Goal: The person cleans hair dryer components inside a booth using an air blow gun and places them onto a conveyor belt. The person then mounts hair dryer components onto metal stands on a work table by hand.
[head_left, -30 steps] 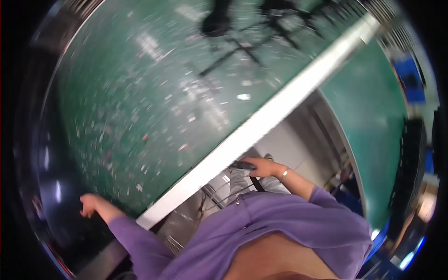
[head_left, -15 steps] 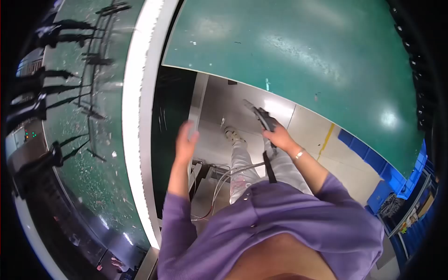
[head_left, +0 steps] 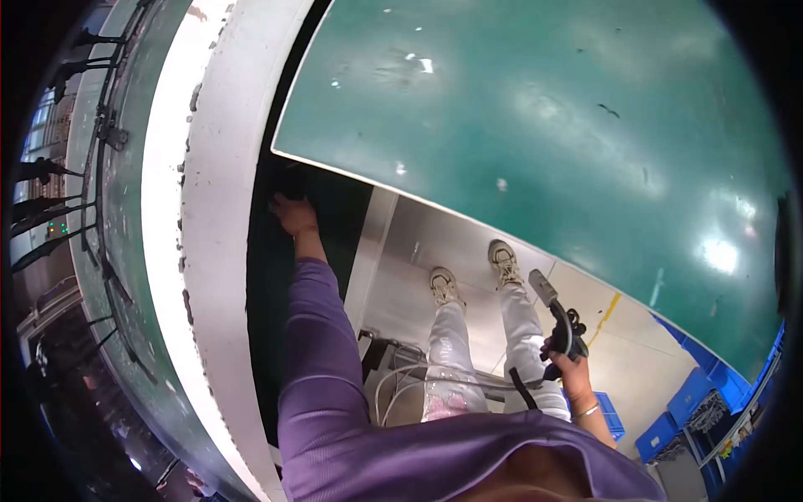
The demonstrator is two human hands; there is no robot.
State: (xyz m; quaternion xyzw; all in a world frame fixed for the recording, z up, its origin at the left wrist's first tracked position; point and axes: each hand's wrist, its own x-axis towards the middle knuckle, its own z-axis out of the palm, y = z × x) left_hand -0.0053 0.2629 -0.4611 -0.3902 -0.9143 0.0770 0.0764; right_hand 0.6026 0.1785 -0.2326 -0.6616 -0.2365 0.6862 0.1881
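Below, blue bins (head_left: 657, 437), contents unclear, right hand (head_left: 575, 374) gripping black cables (head_left: 577, 336).

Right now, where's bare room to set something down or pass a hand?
Set down: green tabletop, between the pale scraps and thin dark scrap. Pass: over floor between pale post and left shoe. Crowded: dark recess beside white beam, left hand inside; right hand with black-and-grey object; legs with cables across.

Head-worn view, facing steeply downward
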